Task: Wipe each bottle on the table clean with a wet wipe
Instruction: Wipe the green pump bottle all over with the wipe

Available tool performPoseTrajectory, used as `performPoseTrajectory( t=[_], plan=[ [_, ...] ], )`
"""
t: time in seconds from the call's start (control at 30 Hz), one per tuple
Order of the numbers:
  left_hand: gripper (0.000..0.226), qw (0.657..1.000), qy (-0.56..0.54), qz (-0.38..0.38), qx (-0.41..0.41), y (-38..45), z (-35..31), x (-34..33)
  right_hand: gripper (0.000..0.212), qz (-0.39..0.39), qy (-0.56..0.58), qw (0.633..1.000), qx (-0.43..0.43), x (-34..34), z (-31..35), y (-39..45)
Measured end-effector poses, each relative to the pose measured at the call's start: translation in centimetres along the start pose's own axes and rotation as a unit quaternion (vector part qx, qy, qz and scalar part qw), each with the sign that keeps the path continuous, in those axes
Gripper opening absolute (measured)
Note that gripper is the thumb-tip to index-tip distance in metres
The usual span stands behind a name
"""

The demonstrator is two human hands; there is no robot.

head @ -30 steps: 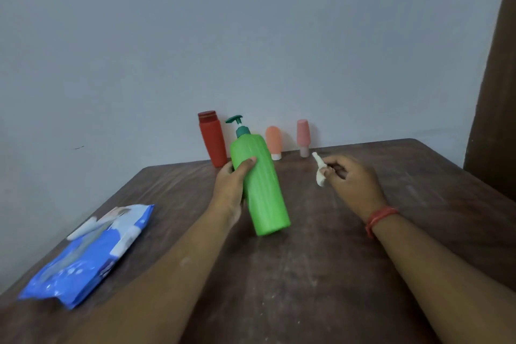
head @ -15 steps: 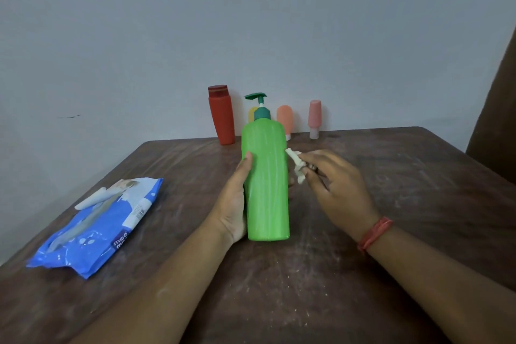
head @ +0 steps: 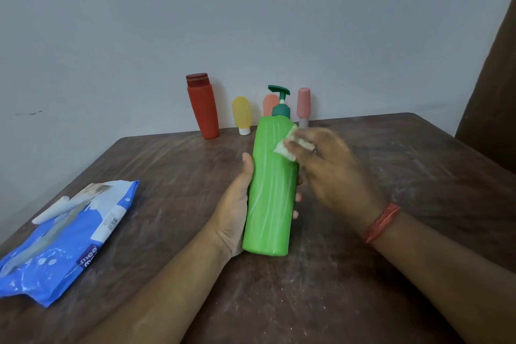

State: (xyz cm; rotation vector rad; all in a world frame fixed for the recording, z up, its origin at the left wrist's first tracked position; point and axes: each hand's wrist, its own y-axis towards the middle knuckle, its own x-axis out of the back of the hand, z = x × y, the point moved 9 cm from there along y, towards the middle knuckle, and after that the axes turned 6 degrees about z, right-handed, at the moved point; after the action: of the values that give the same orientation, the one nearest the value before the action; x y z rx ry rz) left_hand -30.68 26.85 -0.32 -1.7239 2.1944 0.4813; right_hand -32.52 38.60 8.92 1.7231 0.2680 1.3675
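A tall green pump bottle (head: 272,187) with a dark green pump head stands upright at the middle of the table. My left hand (head: 236,211) grips its lower body from the left, fingertips showing on the right side. My right hand (head: 332,173), blurred by motion, pinches a small white wet wipe (head: 290,144) and presses it against the bottle's upper right shoulder. At the back by the wall stand a red bottle (head: 202,106), a small yellow bottle (head: 241,114), an orange bottle (head: 269,105) partly hidden behind the pump, and a pink bottle (head: 303,105).
A blue pack of wet wipes (head: 67,237) lies at the left edge of the dark wooden table (head: 363,288). A grey wall rises right behind the bottles. A dark brown surface stands at the far right.
My right hand has brought the wipe from beside the bottle onto its upper right side. The bottle now stands upright in my left hand, and the yellow bottle behind it has come into sight.
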Motion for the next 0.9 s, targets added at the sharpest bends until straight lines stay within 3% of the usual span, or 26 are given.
performPoseTrajectory(
  t=[0.1,0.23,0.4,0.57,0.73,0.8,0.9],
  plan=[
    [0.081,1.000,0.013,-0.011,0.009,0.0,0.2,0.2,0.029,-0.030,0.026,0.999,-0.031,0.3,-0.2,-0.4],
    [0.080,1.000,-0.010,-0.017,0.017,-0.3,0.2,0.3,0.040,0.054,0.016,0.994,0.098,-1.8,3.6,-1.1],
    [0.089,0.998,0.057,-0.017,0.035,-0.2,0.4,0.3,0.037,-0.010,0.022,0.997,-0.074,0.0,-1.7,0.2],
    [0.088,0.997,0.057,-0.008,0.047,-0.2,0.7,0.3,0.045,0.044,-0.008,0.998,0.050,-1.3,1.8,-0.7],
    [0.091,0.991,0.121,-0.011,0.051,-0.3,0.4,-0.2,0.040,-0.003,0.062,0.991,-0.118,-0.7,-3.3,-0.1],
    [0.092,0.991,0.124,-0.008,0.049,-0.3,0.3,-0.4,0.035,0.005,0.075,0.994,-0.084,-0.9,-2.3,-0.2],
    [0.085,0.992,0.121,-0.002,0.036,-0.4,0.1,-0.8,0.058,0.020,0.015,0.999,0.022,-0.8,0.5,-0.1]
  ],
)
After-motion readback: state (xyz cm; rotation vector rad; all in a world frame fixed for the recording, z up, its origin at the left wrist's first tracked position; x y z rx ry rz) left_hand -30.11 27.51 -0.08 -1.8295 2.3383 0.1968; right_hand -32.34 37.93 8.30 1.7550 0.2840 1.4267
